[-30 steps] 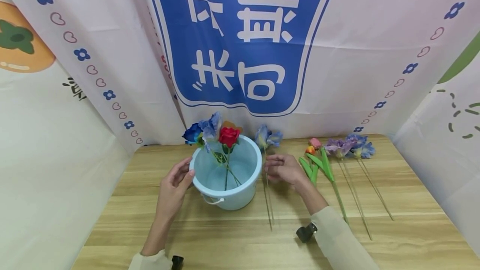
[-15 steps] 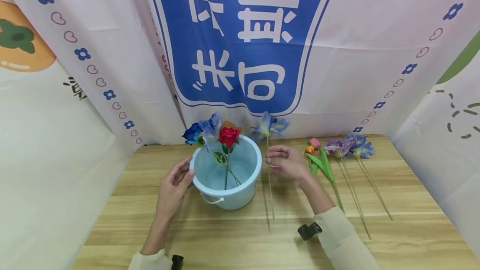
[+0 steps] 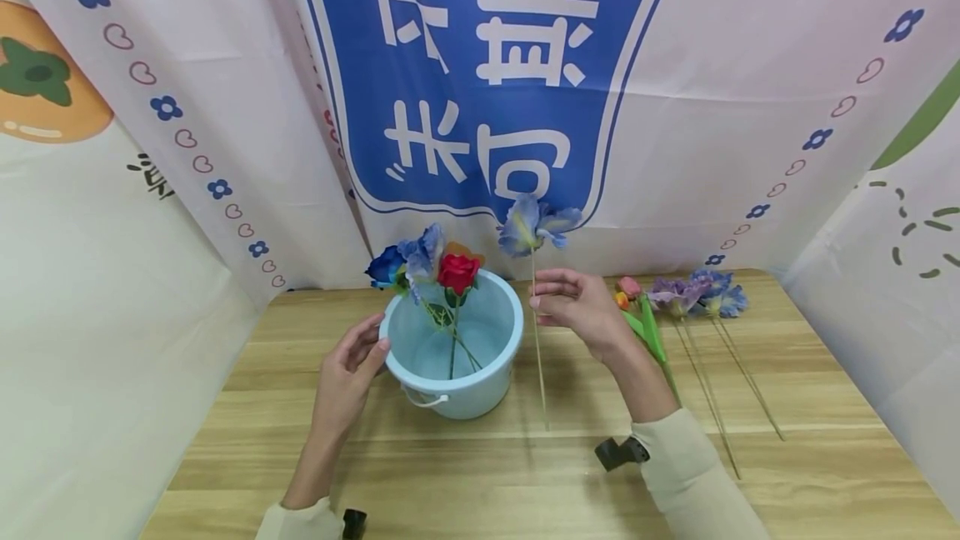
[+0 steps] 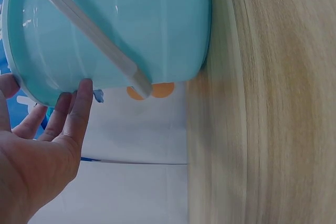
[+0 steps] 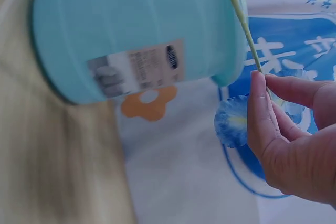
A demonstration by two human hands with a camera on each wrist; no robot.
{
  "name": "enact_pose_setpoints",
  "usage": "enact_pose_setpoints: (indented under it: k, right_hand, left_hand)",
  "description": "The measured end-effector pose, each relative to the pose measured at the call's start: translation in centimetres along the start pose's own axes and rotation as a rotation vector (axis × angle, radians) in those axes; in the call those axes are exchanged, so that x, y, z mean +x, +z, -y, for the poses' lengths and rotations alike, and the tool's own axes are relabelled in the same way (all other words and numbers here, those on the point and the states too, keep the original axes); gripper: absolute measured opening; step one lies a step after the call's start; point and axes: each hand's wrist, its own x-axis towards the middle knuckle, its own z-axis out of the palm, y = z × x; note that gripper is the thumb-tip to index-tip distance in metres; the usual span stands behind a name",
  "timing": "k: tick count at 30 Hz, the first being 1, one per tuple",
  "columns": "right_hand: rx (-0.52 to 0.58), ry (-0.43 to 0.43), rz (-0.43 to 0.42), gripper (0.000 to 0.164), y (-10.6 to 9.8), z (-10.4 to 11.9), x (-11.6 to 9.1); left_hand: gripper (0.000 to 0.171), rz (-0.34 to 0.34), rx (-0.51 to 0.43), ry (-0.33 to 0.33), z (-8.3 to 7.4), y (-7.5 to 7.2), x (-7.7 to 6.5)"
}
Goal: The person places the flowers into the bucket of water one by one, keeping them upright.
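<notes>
A light blue bucket stands on the table, holding a red rose, a dark blue flower and a pale blue flower. My left hand holds the bucket's left side, its thumb at the rim and its fingers along the outer wall; the left wrist view shows several fingertips on that wall. To the bucket's right, my right hand pinches the thin stem of a blue artificial iris between thumb and fingers. The iris stands nearly upright, bloom up, and its lower stem hangs beside the bucket.
On the table's right lie a purple flower, a blue flower, a pink tulip and an orange tulip. The bucket's white handle hangs at its front. A printed curtain rises behind the table.
My right hand has lifted the blue iris off the table and raised it more upright beside the bucket. My left hand and the bucket have stayed in place.
</notes>
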Motion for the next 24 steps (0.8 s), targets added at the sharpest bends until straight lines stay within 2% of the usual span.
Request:
enact_pose_setpoints:
  k: [16, 24]
  right_hand:
    - [-0.014, -0.077, 0.054, 0.05, 1.9, 4.4, 0.3]
    - [-0.008, -0.1, 0.054, 0.048, 3.0, 6.0, 0.8]
  left_hand:
    - [0.047, 0.0, 0.002, -0.014, 0.0, 0.0, 0.0]
    - [0.048, -0.005, 0.003, -0.015, 0.1, 0.1, 0.1]
